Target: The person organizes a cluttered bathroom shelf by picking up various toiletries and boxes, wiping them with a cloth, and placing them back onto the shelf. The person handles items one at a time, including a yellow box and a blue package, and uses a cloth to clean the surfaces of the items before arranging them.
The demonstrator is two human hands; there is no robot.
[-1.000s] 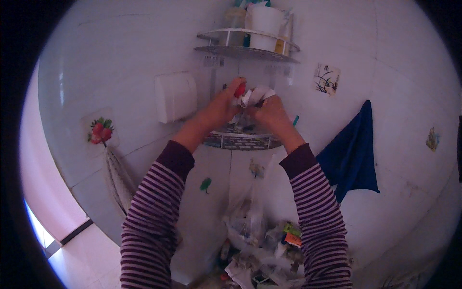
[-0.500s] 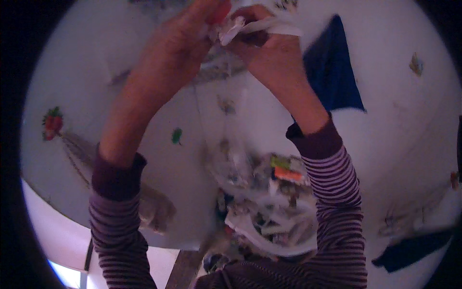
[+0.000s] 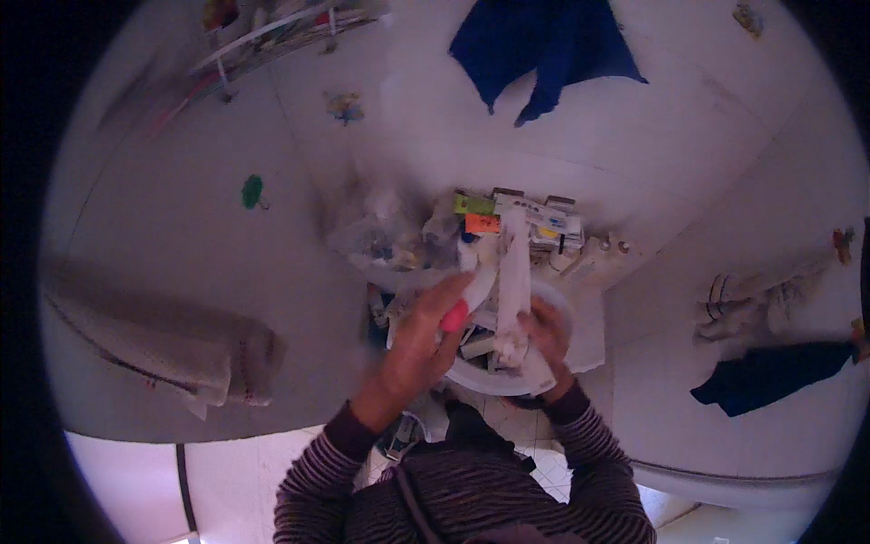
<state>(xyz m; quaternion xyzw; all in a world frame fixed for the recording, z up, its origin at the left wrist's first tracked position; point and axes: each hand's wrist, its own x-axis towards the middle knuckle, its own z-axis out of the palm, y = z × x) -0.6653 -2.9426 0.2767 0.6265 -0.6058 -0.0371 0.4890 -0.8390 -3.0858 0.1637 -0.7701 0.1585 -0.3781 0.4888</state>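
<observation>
My left hand [image 3: 415, 343] is closed around a pinkish-red thing [image 3: 454, 315], mostly hidden by the fingers, so its kind cannot be told. A curved white piece [image 3: 483, 288] stands out just beyond those fingers. My right hand [image 3: 549, 334] is beside a long white strip [image 3: 514, 286] of soft-looking material. Its fingers curl at the strip's crumpled lower part and seem to grip it. Both hands are over a round white tub [image 3: 480, 379] full of mixed small items, which they partly hide.
Behind the tub are small boxes, one with an orange patch [image 3: 482, 223], and a clear plastic bag [image 3: 390, 245]. Blue cloths hang above [image 3: 553, 54] and at the right [image 3: 770, 374]. A pale towel [image 3: 172, 349] hangs left, near a rack [image 3: 263, 41].
Both hands have come down from the top of the view to over the tub, with the white strip and red thing. The view has shifted too.
</observation>
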